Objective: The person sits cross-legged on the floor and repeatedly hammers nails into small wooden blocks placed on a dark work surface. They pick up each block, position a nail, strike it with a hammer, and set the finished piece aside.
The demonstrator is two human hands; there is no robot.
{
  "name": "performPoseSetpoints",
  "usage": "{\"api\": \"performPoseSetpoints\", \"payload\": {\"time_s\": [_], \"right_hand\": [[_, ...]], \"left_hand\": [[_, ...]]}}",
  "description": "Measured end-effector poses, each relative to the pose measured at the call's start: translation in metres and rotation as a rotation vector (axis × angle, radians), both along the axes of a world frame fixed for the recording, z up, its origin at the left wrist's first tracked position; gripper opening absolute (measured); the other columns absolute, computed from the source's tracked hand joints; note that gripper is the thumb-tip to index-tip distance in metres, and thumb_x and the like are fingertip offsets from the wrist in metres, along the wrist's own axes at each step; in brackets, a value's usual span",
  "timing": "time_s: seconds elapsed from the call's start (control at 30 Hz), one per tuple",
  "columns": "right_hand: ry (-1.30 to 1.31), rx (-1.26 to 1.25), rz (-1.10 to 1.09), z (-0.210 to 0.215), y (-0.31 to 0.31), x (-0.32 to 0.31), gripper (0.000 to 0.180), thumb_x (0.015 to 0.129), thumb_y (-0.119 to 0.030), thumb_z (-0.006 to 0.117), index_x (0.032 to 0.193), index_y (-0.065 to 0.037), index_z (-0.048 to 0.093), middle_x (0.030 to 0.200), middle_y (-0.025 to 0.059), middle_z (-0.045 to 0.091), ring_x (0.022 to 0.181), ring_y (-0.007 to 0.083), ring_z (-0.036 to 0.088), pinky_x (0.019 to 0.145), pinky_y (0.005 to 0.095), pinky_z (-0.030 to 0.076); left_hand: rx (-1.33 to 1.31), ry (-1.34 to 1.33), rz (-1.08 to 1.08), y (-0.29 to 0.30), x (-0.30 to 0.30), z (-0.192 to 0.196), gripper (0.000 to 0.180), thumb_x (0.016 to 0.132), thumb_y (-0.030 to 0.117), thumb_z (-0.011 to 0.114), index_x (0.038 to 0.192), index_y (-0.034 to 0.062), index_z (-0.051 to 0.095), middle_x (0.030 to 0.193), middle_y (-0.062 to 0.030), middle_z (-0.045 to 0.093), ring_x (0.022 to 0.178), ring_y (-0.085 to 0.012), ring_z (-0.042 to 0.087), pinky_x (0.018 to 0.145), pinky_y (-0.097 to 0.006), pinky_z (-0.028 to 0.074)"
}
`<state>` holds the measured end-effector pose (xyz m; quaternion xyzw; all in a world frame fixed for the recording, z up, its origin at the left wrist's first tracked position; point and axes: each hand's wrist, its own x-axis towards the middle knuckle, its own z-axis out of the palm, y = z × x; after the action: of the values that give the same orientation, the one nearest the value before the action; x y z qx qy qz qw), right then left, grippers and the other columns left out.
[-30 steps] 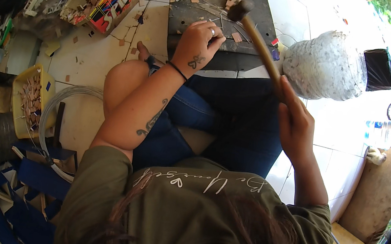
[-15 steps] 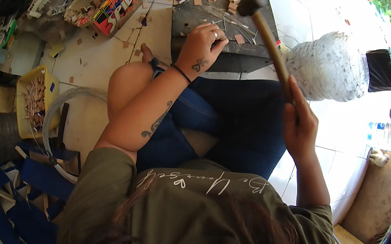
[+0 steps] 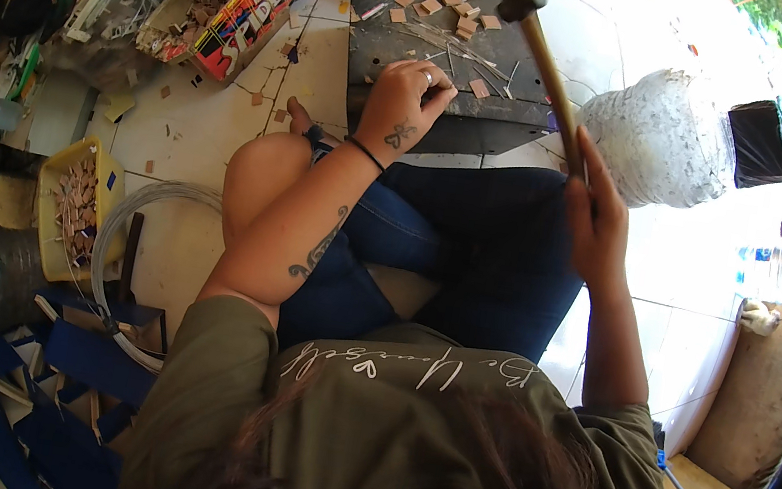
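Note:
I sit cross-legged on a tiled floor before a dark work block [image 3: 395, 48] strewn with small tan wooden pieces [image 3: 464, 23] and thin nails. My left hand [image 3: 404, 100] rests on the block's near edge, fingers pinched down on something small that I cannot make out. My right hand [image 3: 598, 215] grips the wooden handle of a hammer [image 3: 541, 49]. The hammer's dark head hangs raised over the block's far right part.
A white lumpy sack [image 3: 665, 134] stands right of the block. A colourful box [image 3: 260, 7] of scraps lies at the far left. A yellow basket [image 3: 73, 207] of wood pieces, a wire coil [image 3: 126, 225] and blue strips [image 3: 79, 370] sit at my left.
The hammer head has risen further above the block. My left hand stays pressed on the block's near edge.

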<state>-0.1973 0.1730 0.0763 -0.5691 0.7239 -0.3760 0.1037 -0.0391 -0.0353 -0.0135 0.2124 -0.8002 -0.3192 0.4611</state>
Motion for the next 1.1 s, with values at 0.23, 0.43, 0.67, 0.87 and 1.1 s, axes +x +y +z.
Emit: {"api": "performPoseSetpoints", "payload": {"time_s": [0.23, 0.43, 0.67, 0.87, 1.1], "right_hand": [[0.384, 0.253, -0.393, -0.061, -0.088, -0.036, 0.040, 0.091, -0.019, 0.056, 0.131, -0.018, 0.053, 0.106, 0.0128, 0.062, 0.095, 0.0351, 0.062, 0.078, 0.0419, 0.051], [0.682, 0.083, -0.258, -0.070, -0.113, -0.030, 0.044, 0.084, -0.020, 0.064, 0.127, -0.018, 0.056, 0.111, 0.0050, 0.058, 0.111, 0.0254, 0.053, 0.090, 0.0414, 0.042], [0.671, 0.232, -0.035, -0.053, -0.171, -0.013, 0.023, 0.080, -0.027, 0.068, 0.099, -0.013, 0.070, 0.107, 0.0055, 0.062, 0.114, 0.0255, 0.052, 0.096, 0.0437, 0.038], [0.523, 0.289, -0.003, -0.067, -0.199, -0.017, 0.016, 0.081, -0.023, 0.066, 0.090, -0.010, 0.070, 0.100, 0.0088, 0.066, 0.103, 0.0280, 0.059, 0.091, 0.0427, 0.044], [0.415, 0.243, 0.046, -0.062, -0.199, -0.033, 0.017, 0.083, -0.019, 0.061, 0.088, -0.004, 0.067, 0.098, 0.0143, 0.065, 0.098, 0.0328, 0.060, 0.088, 0.0418, 0.047]], "left_hand": [[0.071, 0.010, 0.220, -0.043, 0.082, 0.020, 0.013, 0.083, 0.016, 0.068, 0.085, 0.0030, 0.070, 0.077, -0.0105, 0.068, 0.070, -0.0217, 0.065, 0.067, -0.032, 0.049], [-0.063, -0.594, 0.782, -0.079, 0.340, 0.018, 0.022, 0.087, 0.021, 0.065, 0.091, -0.0008, 0.069, 0.090, -0.0149, 0.067, 0.086, -0.0283, 0.065, 0.079, -0.034, 0.049], [0.215, -1.199, 1.302, -0.081, 0.526, 0.031, 0.024, 0.085, 0.023, 0.063, 0.098, 0.0046, 0.072, 0.097, -0.0163, 0.069, 0.095, -0.0325, 0.063, 0.083, -0.041, 0.050], [-0.198, -1.130, 1.147, -0.124, 0.430, 0.017, 0.051, 0.081, 0.022, 0.067, 0.129, 0.0078, 0.054, 0.121, -0.0141, 0.061, 0.111, -0.0350, 0.056, 0.096, -0.044, 0.043], [-0.365, -0.378, 0.296, -0.144, 0.125, 0.011, 0.038, 0.074, 0.028, 0.074, 0.102, 0.0029, 0.068, 0.102, -0.0147, 0.065, 0.099, -0.0331, 0.059, 0.089, -0.042, 0.046]]}}
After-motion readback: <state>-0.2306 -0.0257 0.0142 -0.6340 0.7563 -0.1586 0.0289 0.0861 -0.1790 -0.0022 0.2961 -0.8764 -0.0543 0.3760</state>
